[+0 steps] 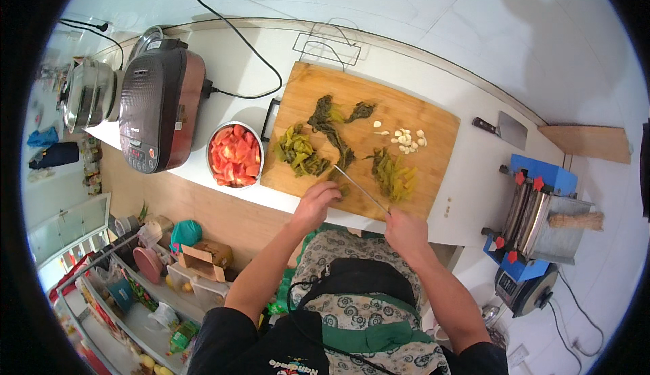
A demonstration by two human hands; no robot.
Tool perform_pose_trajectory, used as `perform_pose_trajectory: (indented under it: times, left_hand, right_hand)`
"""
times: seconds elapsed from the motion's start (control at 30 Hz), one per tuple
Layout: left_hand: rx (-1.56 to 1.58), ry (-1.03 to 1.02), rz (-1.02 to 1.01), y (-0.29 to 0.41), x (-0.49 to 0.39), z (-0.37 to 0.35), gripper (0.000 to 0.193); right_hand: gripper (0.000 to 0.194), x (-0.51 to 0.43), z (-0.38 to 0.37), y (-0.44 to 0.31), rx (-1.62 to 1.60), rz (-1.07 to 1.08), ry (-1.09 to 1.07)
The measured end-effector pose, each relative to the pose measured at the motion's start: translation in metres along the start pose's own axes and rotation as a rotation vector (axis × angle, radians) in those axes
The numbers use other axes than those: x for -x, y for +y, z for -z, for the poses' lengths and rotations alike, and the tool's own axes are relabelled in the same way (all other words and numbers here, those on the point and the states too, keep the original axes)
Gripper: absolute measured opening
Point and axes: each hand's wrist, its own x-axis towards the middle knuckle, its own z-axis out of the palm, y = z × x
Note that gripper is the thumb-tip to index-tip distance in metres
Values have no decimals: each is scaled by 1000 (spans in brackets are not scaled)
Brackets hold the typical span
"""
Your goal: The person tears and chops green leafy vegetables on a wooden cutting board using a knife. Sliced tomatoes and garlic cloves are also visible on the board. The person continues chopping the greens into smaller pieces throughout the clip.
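Note:
My right hand (406,230) grips the handle of a kitchen knife (361,189), seen nearly edge-on over the wooden cutting board (426,105). My left hand (321,203), fingers bent, rests on the board's near edge beside a strand of dark pickled greens (332,138); whether it grips the strand I cannot tell. Cut greens (297,151) form a pile on the board's left. Another bunch of yellow-green leaves (392,176) lies near its right side, with peeled garlic cloves (406,140) behind. A metal bowl of cut tomatoes (235,155) stands left of the board.
A rice cooker (157,105) with a cord stands at the left. Behind the board is a wire rack (327,47). A cleaver (508,130) lies on the counter at right, near a blue-sided pasta machine (538,217). Garlic bits (448,207) lie beside the board.

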Motion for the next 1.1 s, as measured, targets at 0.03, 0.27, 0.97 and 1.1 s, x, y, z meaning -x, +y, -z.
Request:
perform_pose_trajectory:
  times: [0.03, 0.27, 0.97, 1.1]
  left_hand:
    - [-10, -1, -11, 0, -2, 0, 24]
    - [-7, -58, -12, -3, -5, 7, 31]
    - [-131, -56, 364, 12, -15, 5, 36]
    - [-157, -17, 556, 29, -31, 2, 51]
  right_hand:
    - [17, -5, 2, -5, 32, -7, -27]
    - [22, -28, -17, -24, 103, -115, -164]
    - [26, -59, -5, -21, -129, -89, 115]
    - [26, -29, -13, -9, -180, -58, 120]
